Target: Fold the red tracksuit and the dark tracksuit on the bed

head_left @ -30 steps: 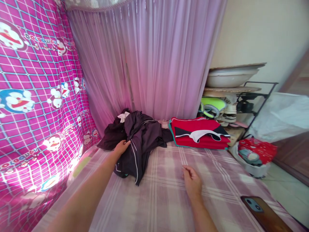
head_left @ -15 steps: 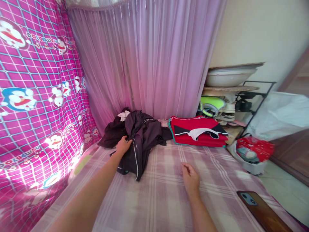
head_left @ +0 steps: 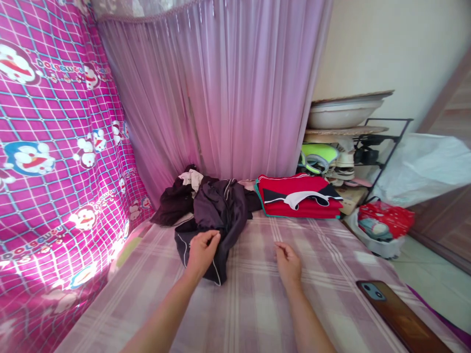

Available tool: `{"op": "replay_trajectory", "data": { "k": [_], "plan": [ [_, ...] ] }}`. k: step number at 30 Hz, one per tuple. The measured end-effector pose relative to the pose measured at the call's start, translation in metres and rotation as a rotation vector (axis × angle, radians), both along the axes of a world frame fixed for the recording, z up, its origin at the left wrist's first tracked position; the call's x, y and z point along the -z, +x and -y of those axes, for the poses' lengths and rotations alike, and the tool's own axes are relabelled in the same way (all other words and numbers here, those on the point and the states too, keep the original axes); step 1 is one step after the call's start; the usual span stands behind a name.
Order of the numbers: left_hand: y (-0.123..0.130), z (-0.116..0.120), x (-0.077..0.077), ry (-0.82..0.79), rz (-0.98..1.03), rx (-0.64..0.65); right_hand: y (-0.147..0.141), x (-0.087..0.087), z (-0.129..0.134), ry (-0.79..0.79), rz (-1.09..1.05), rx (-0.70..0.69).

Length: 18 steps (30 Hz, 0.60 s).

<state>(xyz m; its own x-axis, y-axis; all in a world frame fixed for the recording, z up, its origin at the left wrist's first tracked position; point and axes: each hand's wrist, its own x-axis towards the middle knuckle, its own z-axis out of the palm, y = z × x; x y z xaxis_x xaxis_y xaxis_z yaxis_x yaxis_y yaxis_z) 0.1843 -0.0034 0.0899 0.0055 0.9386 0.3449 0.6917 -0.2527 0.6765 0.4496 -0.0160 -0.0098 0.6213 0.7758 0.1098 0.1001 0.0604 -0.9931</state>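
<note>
Left hand (head_left: 202,250) pinching dark garment (head_left: 237,213), cloth bunched beyond fingers. Right hand (head_left: 288,262) loosely closed, seemingly empty, over bed (head_left: 253,304) — contact unclear. Folded red clothes (head_left: 301,184) ahead of right hand. Best handling: firm pinch, both hands spreading cloth low — neighbouring dark clothes (head_left: 171,201), beyond left hand, undisturbed.

Dark garment (head_left: 221,211) of matt cloth, sheer curtain (head_left: 239,98) of soft fabric, phone (head_left: 405,318) glossy, basin (head_left: 344,115) smooth.

Bare hands (head_left: 202,252), bare forearms (head_left: 170,304)
</note>
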Motion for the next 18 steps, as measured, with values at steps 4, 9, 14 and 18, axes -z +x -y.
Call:
{"op": "replay_trajectory", "data": {
  "k": [4,9,14,18],
  "plan": [
    [-0.001,0.044,0.020,-0.101,0.000,0.045,-0.002,0.001,0.005,0.007,0.037,0.018],
    [0.004,0.064,0.031,-0.089,-0.002,-0.021,-0.023,-0.036,0.020,0.184,0.369,-0.010],
    [0.009,0.090,0.048,-0.024,-0.005,0.078,-0.053,-0.084,0.023,0.402,0.861,-0.305],
    [-0.009,0.094,0.042,-0.021,-0.089,0.048,-0.064,-0.068,0.026,0.144,1.069,-0.547]
  ]
}}
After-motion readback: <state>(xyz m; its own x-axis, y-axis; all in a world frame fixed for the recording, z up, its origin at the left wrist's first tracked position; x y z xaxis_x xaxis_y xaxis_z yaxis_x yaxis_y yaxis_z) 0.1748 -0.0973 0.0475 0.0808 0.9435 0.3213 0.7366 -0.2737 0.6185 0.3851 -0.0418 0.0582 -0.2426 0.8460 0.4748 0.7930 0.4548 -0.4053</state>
